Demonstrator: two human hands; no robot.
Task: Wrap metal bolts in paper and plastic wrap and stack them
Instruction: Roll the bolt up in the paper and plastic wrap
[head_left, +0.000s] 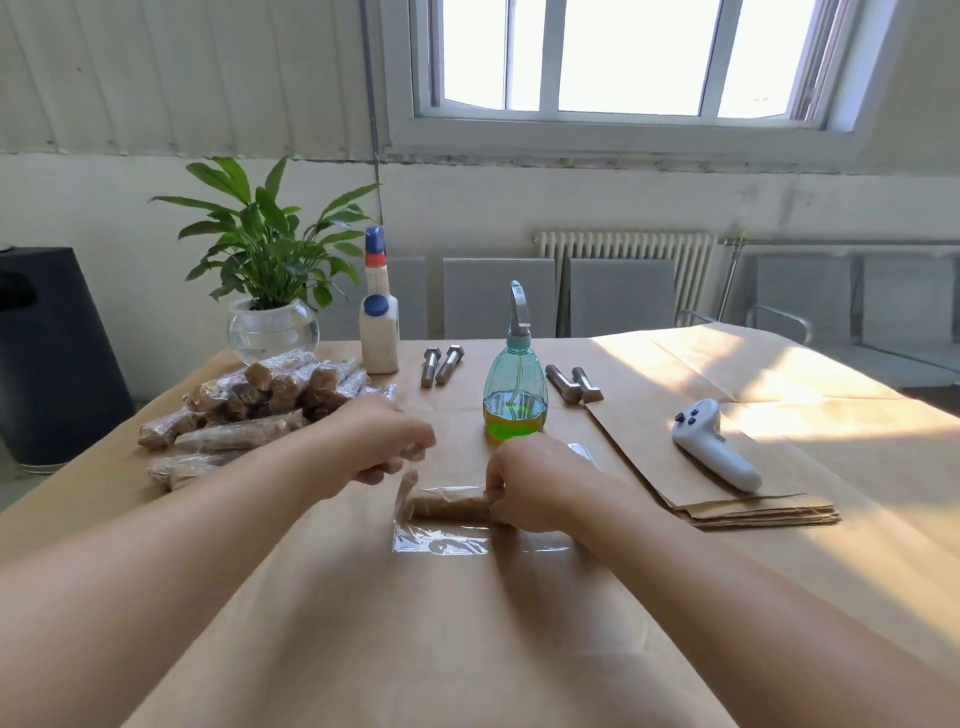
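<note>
Far left: a pile of finished bundles (244, 410), brown paper under glossy film, stacked beside a glass-bowled plant (265, 291) and a white glue bottle (380, 332). Left hand (382, 441) pinches the raised edge of the plastic wrap (441, 540). Centre: the paper-wrapped bolt (449, 506) lies on that clear sheet on the paper-covered table (467, 649). Right hand (535, 483) grips its right end. Behind: two bare steel bolts (441, 364), a green-liquid spray bottle (514, 384), two more bolts (574, 384). Right: stacked kraft sheets (675, 467) bearing a white controller (714, 447).
</note>
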